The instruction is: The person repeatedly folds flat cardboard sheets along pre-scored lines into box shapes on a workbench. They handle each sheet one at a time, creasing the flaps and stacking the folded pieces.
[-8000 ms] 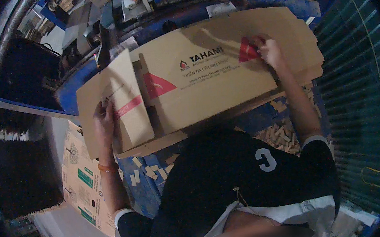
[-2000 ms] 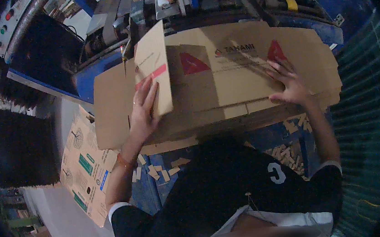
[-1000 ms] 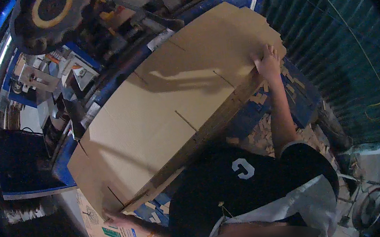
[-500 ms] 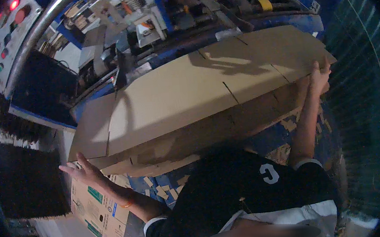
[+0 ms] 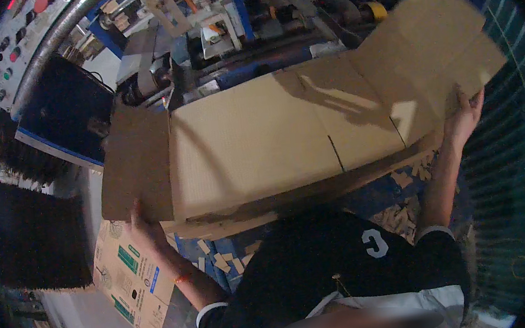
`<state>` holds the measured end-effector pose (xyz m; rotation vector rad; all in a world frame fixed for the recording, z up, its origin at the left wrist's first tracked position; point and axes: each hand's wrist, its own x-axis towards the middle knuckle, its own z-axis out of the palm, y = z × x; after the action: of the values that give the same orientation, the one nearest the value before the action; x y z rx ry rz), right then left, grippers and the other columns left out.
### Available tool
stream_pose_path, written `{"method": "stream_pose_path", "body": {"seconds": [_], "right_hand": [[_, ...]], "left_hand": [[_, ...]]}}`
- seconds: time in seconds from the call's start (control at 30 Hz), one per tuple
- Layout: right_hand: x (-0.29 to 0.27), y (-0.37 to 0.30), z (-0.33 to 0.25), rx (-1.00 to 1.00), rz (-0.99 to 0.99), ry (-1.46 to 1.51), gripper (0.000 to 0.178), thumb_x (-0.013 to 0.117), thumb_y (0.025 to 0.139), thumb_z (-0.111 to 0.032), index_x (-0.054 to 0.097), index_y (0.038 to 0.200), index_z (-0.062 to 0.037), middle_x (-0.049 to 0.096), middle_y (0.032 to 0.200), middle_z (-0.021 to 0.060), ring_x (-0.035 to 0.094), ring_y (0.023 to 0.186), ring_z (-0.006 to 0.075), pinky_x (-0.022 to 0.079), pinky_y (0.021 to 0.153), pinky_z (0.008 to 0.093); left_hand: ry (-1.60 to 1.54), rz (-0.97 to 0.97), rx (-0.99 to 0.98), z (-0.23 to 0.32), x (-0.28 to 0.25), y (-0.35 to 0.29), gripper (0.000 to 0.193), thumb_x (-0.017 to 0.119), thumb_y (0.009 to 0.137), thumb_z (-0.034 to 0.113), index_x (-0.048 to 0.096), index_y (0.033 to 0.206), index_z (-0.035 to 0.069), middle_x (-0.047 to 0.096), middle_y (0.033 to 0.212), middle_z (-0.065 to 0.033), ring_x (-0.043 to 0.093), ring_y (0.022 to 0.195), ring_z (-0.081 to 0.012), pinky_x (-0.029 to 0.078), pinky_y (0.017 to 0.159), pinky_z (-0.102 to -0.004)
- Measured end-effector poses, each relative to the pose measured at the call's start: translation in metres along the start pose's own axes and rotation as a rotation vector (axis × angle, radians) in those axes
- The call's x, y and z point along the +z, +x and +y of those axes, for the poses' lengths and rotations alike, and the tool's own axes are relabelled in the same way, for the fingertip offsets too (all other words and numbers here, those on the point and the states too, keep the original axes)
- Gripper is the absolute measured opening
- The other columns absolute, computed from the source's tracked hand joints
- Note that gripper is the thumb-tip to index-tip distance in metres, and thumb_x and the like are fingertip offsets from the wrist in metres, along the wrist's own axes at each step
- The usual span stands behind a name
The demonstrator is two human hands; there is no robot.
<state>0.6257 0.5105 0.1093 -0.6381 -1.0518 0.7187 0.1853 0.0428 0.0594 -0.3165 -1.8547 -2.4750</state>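
A wide, plain brown cardboard box blank (image 5: 242,147) spans the space in front of me, marked by creases and dark slots on its right half. My left hand (image 5: 147,231) grips the near edge of its left end panel, which is bent up along a crease. At the other end, my right hand (image 5: 462,120) pinches the near edge of the right panel, tilted up at an angle. Some fingers of both hands are hidden behind the board. More cardboard layers show beneath the blank's near edge. Shadows fall across its surface.
Beyond the blank stands a machine with rollers (image 5: 282,42) and metal guides. A button panel (image 5: 12,55) is at the upper left, dark brushes (image 5: 39,236) below it. A printed cardboard piece (image 5: 135,277) lies at lower left. Cardboard scraps (image 5: 224,260) litter a blue surface. Green ribbed sheeting (image 5: 511,184) borders the right.
Both end panels of the blank have bent upward, the right one rising most. My left hand has moved right and closed on the edge; my right hand has shifted outward and slightly down.
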Motion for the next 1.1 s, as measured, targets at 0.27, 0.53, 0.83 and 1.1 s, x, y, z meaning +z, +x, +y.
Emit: {"method": "stream_pose_path", "body": {"seconds": [0.27, 0.53, 0.83, 1.1], "right_hand": [[0.019, -0.156, -0.027, -0.908, -1.459, -0.603, 0.029, 0.062, 0.083, -0.017, 0.061, 0.111, -0.0087, 0.059, 0.119, 0.0103, 0.056, 0.111, 0.0271, 0.048, 0.091, 0.0393], [0.037, -0.163, -0.022, -0.901, -1.517, -0.537, 0.033, 0.055, 0.083, -0.018, 0.059, 0.116, -0.018, 0.055, 0.127, 0.0048, 0.054, 0.115, 0.0257, 0.047, 0.096, 0.039], [0.058, -0.134, 0.004, -0.774, -1.631, -0.846, 0.031, 0.056, 0.085, -0.017, 0.057, 0.115, -0.0089, 0.055, 0.123, 0.0123, 0.052, 0.115, 0.0325, 0.043, 0.096, 0.0432], [0.024, -0.031, 0.096, 0.182, -0.863, -1.269, 0.033, 0.048, 0.092, -0.028, 0.063, 0.108, -0.002, 0.064, 0.105, 0.0209, 0.059, 0.1, 0.0387, 0.046, 0.087, 0.0432]], "left_hand": [[0.722, -0.66, 0.566, -0.003, 0.062, -0.089, 0.052, 0.054, 0.077, -0.006, 0.049, 0.128, 0.001, 0.047, 0.135, -0.0164, 0.043, 0.127, -0.0294, 0.033, 0.105, -0.0408], [1.345, -1.258, 0.615, -0.002, 0.106, -0.094, 0.063, 0.05, 0.077, -0.004, 0.043, 0.137, 0.014, 0.035, 0.147, -0.0112, 0.028, 0.137, -0.0336, 0.027, 0.11, -0.048], [1.299, -1.382, 0.624, 0.006, 0.096, -0.066, 0.064, 0.067, 0.077, 0.015, 0.043, 0.137, 0.013, 0.033, 0.146, -0.0155, 0.029, 0.136, -0.0367, 0.03, 0.108, -0.0485], [1.217, -0.894, 0.552, -0.053, 0.088, -0.019, 0.071, 0.059, 0.087, 0.034, 0.028, 0.145, 0.008, 0.023, 0.148, -0.0246, 0.02, 0.139, -0.038, 0.012, 0.112, -0.0501]]}}
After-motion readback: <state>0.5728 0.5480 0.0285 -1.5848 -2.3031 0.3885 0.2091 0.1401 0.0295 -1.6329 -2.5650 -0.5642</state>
